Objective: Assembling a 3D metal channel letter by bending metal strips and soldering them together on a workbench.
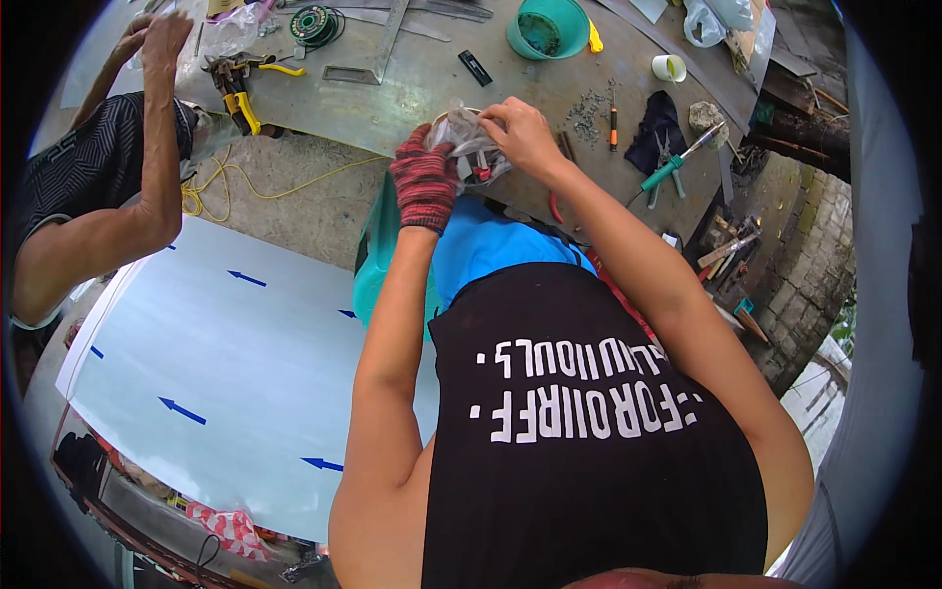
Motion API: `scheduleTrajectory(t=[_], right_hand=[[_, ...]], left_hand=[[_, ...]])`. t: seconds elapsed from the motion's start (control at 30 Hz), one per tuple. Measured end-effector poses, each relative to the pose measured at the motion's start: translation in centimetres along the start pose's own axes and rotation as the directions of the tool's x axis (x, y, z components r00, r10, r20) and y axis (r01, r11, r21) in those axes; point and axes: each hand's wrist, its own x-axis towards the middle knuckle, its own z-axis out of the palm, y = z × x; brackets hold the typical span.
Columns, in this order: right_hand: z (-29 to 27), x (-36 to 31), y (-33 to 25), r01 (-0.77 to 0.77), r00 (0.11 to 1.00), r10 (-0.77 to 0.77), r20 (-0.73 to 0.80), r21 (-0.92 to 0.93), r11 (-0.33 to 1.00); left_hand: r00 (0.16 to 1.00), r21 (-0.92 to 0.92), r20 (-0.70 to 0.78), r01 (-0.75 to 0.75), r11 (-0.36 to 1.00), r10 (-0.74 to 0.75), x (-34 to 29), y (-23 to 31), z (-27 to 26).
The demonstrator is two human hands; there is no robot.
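My left hand (424,185), in a red and black knitted glove, is closed round the left side of a crumpled clear plastic bag (455,130) at the near edge of the metal work table. The bag seems to sit in or over a round-rimmed container. Small red and grey pieces (481,169) show below the bag; their kind is unclear. My bare right hand (522,135) pinches the bag's right side with bent fingers. Right of it, small metal fasteners (589,113) lie scattered beside an orange-handled screwdriver (613,128).
Another person's arms (157,137) are raised at the left. Yellow-handled snips (235,93), a green wire spool (314,26), a metal square (378,59) and a teal bucket (545,31) lie around the table. A green-handled soldering iron (667,172) and pliers (664,162) are at right. Pale sheeting (245,334) lies left.
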Motion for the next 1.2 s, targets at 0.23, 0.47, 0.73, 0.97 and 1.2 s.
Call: scheduleTrajectory(t=[0.23,0.47,0.73,0.97,1.2], right_hand=[[0.0,1.1,-0.9,0.056,0.992,-0.075,0.105,0.172,0.984],[-1.1,1.4,-2.1,0.095,0.980,-0.118,0.160,0.142,0.985],[-2.9,1.5,-4.0,0.057,0.980,-0.114,0.164,0.317,0.947],[-5.9,3.5,-7.1,0.178,0.967,-0.244,0.069,0.501,0.847],[-12.4,5.8,-11.7,0.073,0.957,-0.213,0.199,0.543,0.836]], left_hand=[[0.996,0.094,-0.083,-0.038,0.995,0.045,-0.9,-2.1,1.5],[0.997,0.133,-0.063,0.044,0.990,-0.035,-1.7,-0.5,1.2],[1.000,0.147,-0.015,0.024,0.989,-0.022,-2.3,-1.0,2.1],[0.980,0.014,-0.141,0.141,0.990,-0.138,-2.5,0.5,0.8],[0.875,-0.482,-0.399,0.055,0.874,-0.275,0.5,1.3,-3.8]])
